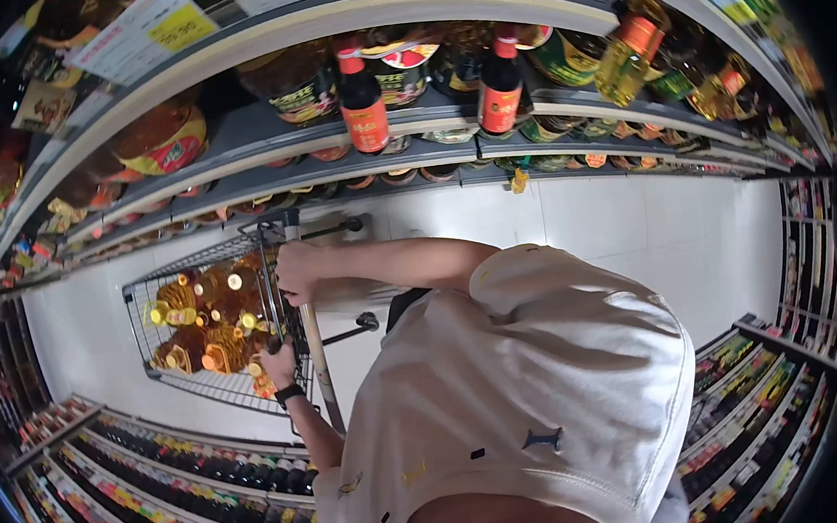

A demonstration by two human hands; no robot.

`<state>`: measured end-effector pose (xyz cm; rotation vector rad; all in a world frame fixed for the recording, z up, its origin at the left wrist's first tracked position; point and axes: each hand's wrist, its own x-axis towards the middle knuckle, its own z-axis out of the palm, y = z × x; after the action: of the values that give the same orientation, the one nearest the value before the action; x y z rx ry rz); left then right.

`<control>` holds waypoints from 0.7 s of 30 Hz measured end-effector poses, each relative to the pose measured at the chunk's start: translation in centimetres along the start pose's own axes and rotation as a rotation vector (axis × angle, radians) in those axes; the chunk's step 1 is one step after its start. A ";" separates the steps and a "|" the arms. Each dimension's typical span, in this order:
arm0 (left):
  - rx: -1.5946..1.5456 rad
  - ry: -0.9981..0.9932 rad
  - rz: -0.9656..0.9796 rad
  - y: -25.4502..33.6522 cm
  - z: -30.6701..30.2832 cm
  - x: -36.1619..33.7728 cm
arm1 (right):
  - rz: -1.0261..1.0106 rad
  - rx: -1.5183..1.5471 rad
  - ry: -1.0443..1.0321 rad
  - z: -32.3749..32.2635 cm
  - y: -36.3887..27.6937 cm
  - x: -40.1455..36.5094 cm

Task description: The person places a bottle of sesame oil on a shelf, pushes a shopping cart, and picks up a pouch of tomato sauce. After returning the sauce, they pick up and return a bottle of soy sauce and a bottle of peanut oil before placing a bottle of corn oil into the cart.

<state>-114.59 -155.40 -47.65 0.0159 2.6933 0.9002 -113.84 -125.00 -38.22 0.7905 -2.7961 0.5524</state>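
Note:
A wire shopping cart (pixel 146 298) stands on the pale tiled aisle floor ahead of me, filled with several yellow and amber oil bottles (pixel 209 322). My right hand (pixel 298 271) is closed around the cart's handle bar (pixel 321 367) near its upper end in the picture. My left hand (pixel 278 364), with a black band on the wrist, grips the same bar lower down, beside the basket's rim. My white shirt fills the lower right of the view.
Shelving lines both sides of the aisle. One side holds dark sauce bottles with red labels (pixel 364 104) and yellow oil bottles (pixel 626 53). The other side carries rows of dark bottles (pixel 208 465). White floor tiles (pixel 633 245) stretch behind me.

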 end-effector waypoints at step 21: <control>-0.192 0.155 0.033 6.3 8.1 -11.4 | -0.117 0.027 0.156 -2.1 -0.1 -13.5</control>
<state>-101.93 -146.78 -46.96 -0.0532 2.7407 1.2131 -102.25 -117.92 -39.99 0.8704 -2.5875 0.6047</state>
